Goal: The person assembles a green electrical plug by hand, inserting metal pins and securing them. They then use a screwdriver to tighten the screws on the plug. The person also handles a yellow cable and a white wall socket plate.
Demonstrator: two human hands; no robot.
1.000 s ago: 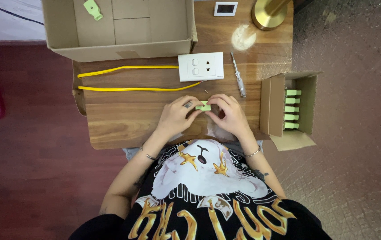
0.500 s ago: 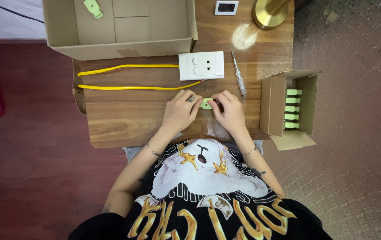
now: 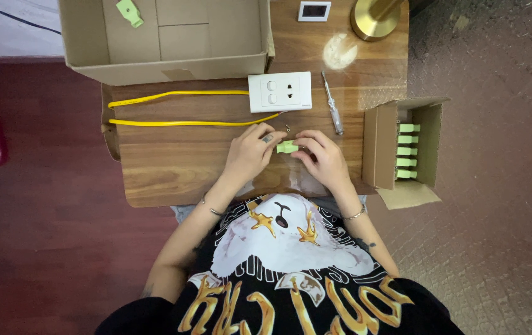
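Both hands meet at the middle of the frame over the brown wooden tabletop (image 3: 173,180), pinching one small pale-green plastic connector block (image 3: 287,147) between them. The left hand (image 3: 248,153) closes its fingertips on the block's left end; the right hand (image 3: 323,156) grips the right end, thumb and forefinger clamped on it. The block seems to hover just above the wood, though whether it touches the surface is hard to tell.

The step in hand looks like fitting or adjusting this block by finger pressure. A tiny dark metal piece (image 3: 287,128), perhaps a screw or hook, lies just above the block, and the slim clear-handled screwdriver (image 3: 333,107) rests slanted to the upper right, near the right hand; picking up either would probably mean freeing that hand while the left keeps hold.

Above the hands sits a white rectangular wall socket plate (image 3: 279,92), with a yellow cable (image 3: 173,108) looping away from it toward the left. A large open cardboard box (image 3: 166,65) fills the upper left, a small open carton (image 3: 380,149) holding a row of green blocks stands at the right edge. Bare wood lies lower left of the hands; the near table edge is close beneath the wrists
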